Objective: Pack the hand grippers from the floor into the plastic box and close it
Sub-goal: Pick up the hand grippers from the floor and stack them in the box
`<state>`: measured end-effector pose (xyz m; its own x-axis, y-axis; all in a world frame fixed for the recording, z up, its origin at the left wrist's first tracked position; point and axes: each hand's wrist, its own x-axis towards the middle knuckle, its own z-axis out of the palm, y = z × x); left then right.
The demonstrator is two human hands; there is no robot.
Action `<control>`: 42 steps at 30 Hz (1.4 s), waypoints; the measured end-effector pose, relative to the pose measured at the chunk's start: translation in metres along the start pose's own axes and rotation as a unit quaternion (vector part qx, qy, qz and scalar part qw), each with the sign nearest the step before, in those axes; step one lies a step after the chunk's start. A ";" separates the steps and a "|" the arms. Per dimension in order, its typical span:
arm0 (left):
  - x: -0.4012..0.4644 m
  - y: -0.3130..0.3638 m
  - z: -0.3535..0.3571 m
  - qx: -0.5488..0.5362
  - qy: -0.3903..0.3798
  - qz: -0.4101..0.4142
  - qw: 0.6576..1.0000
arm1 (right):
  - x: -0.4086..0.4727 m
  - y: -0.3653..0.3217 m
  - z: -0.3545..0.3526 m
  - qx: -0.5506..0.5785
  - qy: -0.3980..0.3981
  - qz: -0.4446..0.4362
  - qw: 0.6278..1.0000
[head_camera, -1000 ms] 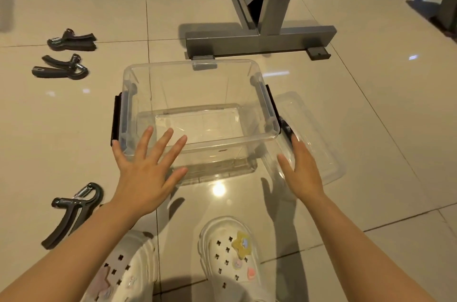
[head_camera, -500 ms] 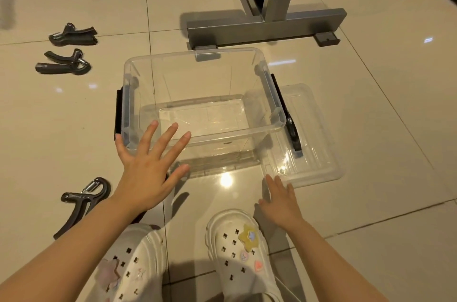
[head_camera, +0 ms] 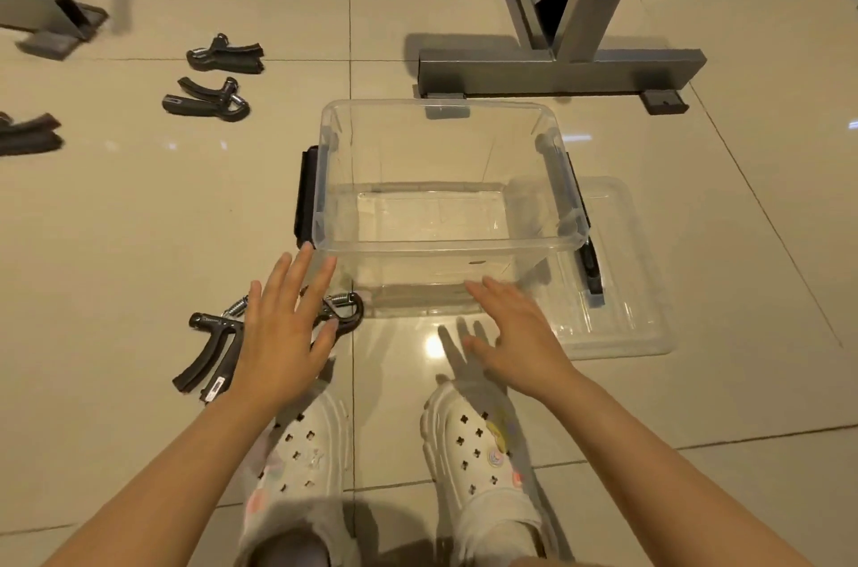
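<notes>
An open clear plastic box with black side latches stands on the tiled floor, nothing inside it. Its clear lid lies flat on the floor against the box's right side. My left hand, fingers spread, hovers over a black hand gripper lying left of the box's near corner and partly hides it. My right hand, fingers straight, is above the floor just in front of the box. Two more hand grippers lie at the far left, and another is cut by the left edge.
A grey metal stand base sits right behind the box. Another grey metal foot is at the far left. My two white clogs are on the floor below my hands.
My left hand has moved left off the box's front rim to above the nearest hand gripper. My right hand has left the lid and come in front of the box. The view has widened leftwards.
</notes>
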<state>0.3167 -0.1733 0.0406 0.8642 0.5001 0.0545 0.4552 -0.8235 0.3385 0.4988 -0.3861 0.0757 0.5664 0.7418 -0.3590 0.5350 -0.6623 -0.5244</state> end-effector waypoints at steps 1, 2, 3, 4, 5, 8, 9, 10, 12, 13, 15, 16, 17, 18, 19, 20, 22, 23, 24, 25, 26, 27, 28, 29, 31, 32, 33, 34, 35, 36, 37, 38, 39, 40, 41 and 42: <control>-0.007 -0.010 -0.003 -0.008 0.000 -0.015 1.000 | 0.007 -0.012 0.007 -0.013 -0.015 -0.031 0.999; -0.014 -0.021 -0.006 -0.020 0.003 -0.032 0.999 | 0.016 -0.025 0.015 -0.030 -0.033 -0.063 0.997; -0.022 -0.031 -0.010 -0.037 0.007 -0.055 0.998 | 0.025 -0.036 0.026 -0.049 -0.052 -0.097 0.993; -0.029 -0.042 -0.013 -0.059 0.011 -0.080 0.995 | 0.034 -0.047 0.038 -0.069 -0.067 -0.131 0.987; -0.037 -0.052 -0.015 -0.080 0.017 -0.104 0.991 | 0.042 -0.056 0.051 -0.087 -0.082 -0.162 0.979; -0.068 -0.085 -0.014 -0.107 0.021 -0.184 0.977 | 0.065 -0.077 0.087 -0.135 -0.122 -0.232 0.956; -0.078 -0.095 -0.010 -0.102 0.014 -0.211 0.972 | 0.072 -0.083 0.098 -0.152 -0.133 -0.250 0.947; -0.087 -0.104 -0.007 -0.095 0.003 -0.244 0.965 | 0.080 -0.088 0.107 -0.169 -0.140 -0.270 0.937; -0.100 -0.120 0.000 -0.088 -0.022 -0.306 0.948 | 0.096 -0.100 0.121 -0.190 -0.149 -0.322 0.916; -0.103 -0.126 0.003 -0.088 -0.028 -0.316 0.944 | 0.103 -0.105 0.127 -0.191 -0.154 -0.346 0.905; -0.104 -0.132 0.007 -0.084 -0.028 -0.314 0.945 | 0.117 -0.117 0.137 -0.219 -0.169 -0.387 0.880; -0.101 -0.133 0.008 -0.085 -0.031 -0.320 0.943 | 0.124 -0.120 0.141 -0.243 -0.181 -0.402 0.864; -0.098 -0.132 0.010 -0.086 -0.039 -0.324 0.941 | 0.131 -0.122 0.146 -0.261 -0.194 -0.412 0.851; -0.094 -0.131 0.014 -0.086 -0.050 -0.325 0.940 | 0.138 -0.123 0.150 -0.270 -0.205 -0.415 0.844; -0.092 -0.131 0.018 -0.089 -0.063 -0.323 0.940 | 0.145 -0.124 0.154 -0.275 -0.216 -0.415 0.840; -0.090 -0.131 0.023 -0.091 -0.074 -0.316 0.942 | 0.149 -0.124 0.157 -0.282 -0.226 -0.415 0.835; -0.090 -0.136 0.034 -0.082 -0.098 -0.293 0.948 | 0.153 -0.123 0.163 -0.295 -0.235 -0.420 0.825; -0.091 -0.138 0.037 -0.072 -0.106 -0.283 0.951 | 0.153 -0.122 0.165 -0.300 -0.231 -0.425 0.822; -0.091 -0.141 0.039 -0.064 -0.107 -0.276 0.953 | 0.153 -0.121 0.166 -0.303 -0.223 -0.430 0.821; -0.091 -0.142 0.040 -0.058 -0.106 -0.272 0.955 | 0.153 -0.121 0.167 -0.306 -0.217 -0.435 0.819; -0.090 -0.143 0.040 -0.056 -0.105 -0.271 0.955 | 0.153 -0.122 0.166 -0.313 -0.215 -0.441 0.813; -0.089 -0.143 0.039 -0.059 -0.106 -0.270 0.955 | 0.153 -0.123 0.166 -0.319 -0.211 -0.449 0.808; -0.087 -0.144 0.037 -0.068 -0.109 -0.272 0.954 | 0.153 -0.123 0.166 -0.328 -0.206 -0.454 0.802; -0.084 -0.145 0.034 -0.082 -0.111 -0.277 0.951 | 0.153 -0.124 0.166 -0.338 -0.194 -0.461 0.798; -0.079 -0.147 0.024 -0.113 -0.092 -0.291 0.945 | 0.151 -0.126 0.161 -0.357 -0.161 -0.474 0.789; -0.077 -0.147 0.017 -0.120 -0.072 -0.293 0.946 | 0.150 -0.127 0.158 -0.365 -0.158 -0.476 0.784; -0.075 -0.145 0.008 -0.122 -0.050 -0.288 0.949 | 0.148 -0.127 0.154 -0.365 -0.156 -0.477 0.784; -0.073 -0.144 -0.001 -0.124 -0.030 -0.276 0.953 | 0.147 -0.129 0.148 -0.362 -0.153 -0.475 0.788; -0.071 -0.143 -0.010 -0.123 -0.015 -0.263 0.957 | 0.144 -0.133 0.141 -0.353 -0.147 -0.467 0.797; -0.068 -0.142 -0.019 -0.119 -0.002 -0.255 0.960 | 0.142 -0.138 0.133 -0.340 -0.141 -0.453 0.812; -0.065 -0.140 -0.029 -0.119 0.015 -0.253 0.960 | 0.139 -0.144 0.125 -0.322 -0.136 -0.438 0.828; -0.062 -0.138 -0.039 -0.127 0.038 -0.255 0.958 | 0.136 -0.150 0.117 -0.296 -0.138 -0.417 0.848; -0.058 -0.136 -0.050 -0.141 0.059 -0.257 0.954 | 0.131 -0.157 0.109 -0.249 -0.147 -0.389 0.875; -0.054 -0.134 -0.061 -0.152 0.073 -0.257 0.951 | 0.126 -0.164 0.100 -0.185 -0.162 -0.352 0.903; -0.051 -0.131 -0.072 -0.157 0.082 -0.253 0.951 | 0.121 -0.171 0.091 -0.116 -0.173 -0.316 0.925; -0.049 -0.127 -0.084 -0.156 0.090 -0.245 0.953 | 0.115 -0.177 0.082 -0.057 -0.178 -0.288 0.939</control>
<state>0.1980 -0.0707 0.0736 0.5008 0.8650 -0.0314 0.6847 -0.3737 0.6258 0.4179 -0.1748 0.0638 -0.0727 0.9549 -0.2879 0.7635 -0.1325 -0.6321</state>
